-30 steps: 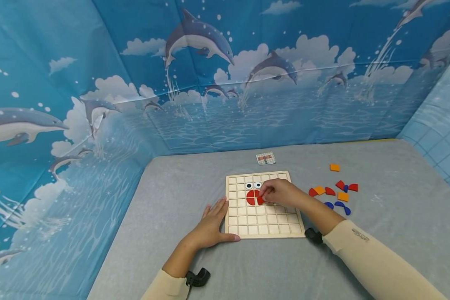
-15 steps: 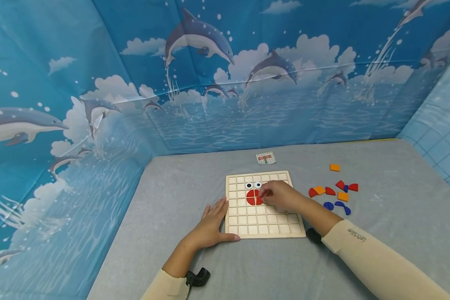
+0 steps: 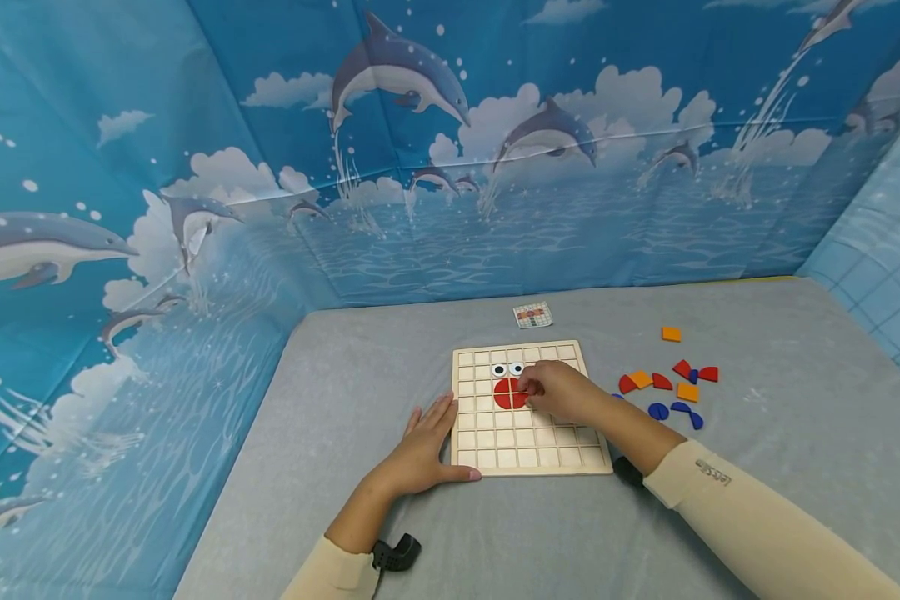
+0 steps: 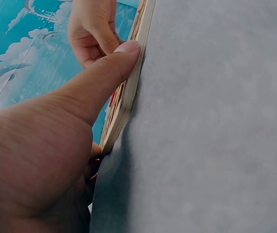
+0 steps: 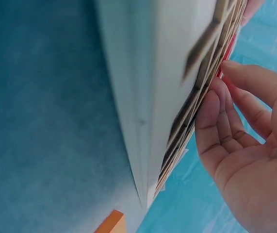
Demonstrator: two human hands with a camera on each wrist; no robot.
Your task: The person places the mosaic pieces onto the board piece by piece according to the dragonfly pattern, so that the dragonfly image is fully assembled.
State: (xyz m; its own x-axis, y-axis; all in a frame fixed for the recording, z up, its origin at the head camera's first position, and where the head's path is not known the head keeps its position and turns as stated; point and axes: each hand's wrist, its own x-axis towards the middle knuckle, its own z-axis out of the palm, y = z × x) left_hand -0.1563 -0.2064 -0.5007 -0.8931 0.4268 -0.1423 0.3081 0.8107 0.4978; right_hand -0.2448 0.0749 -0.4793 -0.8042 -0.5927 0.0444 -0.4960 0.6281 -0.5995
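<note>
In the head view, a wooden grid board (image 3: 495, 437) lies on the grey table. Red quarter-circle pieces (image 3: 502, 401) form a round shape in its cells, below two eye pieces (image 3: 499, 370). My right hand (image 3: 558, 392) reaches over the board from the right, thumb and fingertips pinching the right-hand side of that red shape. The right wrist view shows a red sliver at the thumb tip of the right hand (image 5: 250, 131); the rest of the piece is hidden. My left hand (image 3: 414, 457) rests at the board's lower-left corner, fingers along the left side and thumb on the front edge.
Loose orange squares (image 3: 671, 334), red quarter-circles (image 3: 708, 374) and blue rounded pieces (image 3: 658, 411) lie right of the board. A small pattern card (image 3: 532, 314) is behind it. A dolphin-print curtain (image 3: 420, 250) hangs behind and left of the table.
The red piece at my right fingertips has gone from tilted to flat, in line with the other red pieces. My right hand has shifted slightly; my left hand stays put.
</note>
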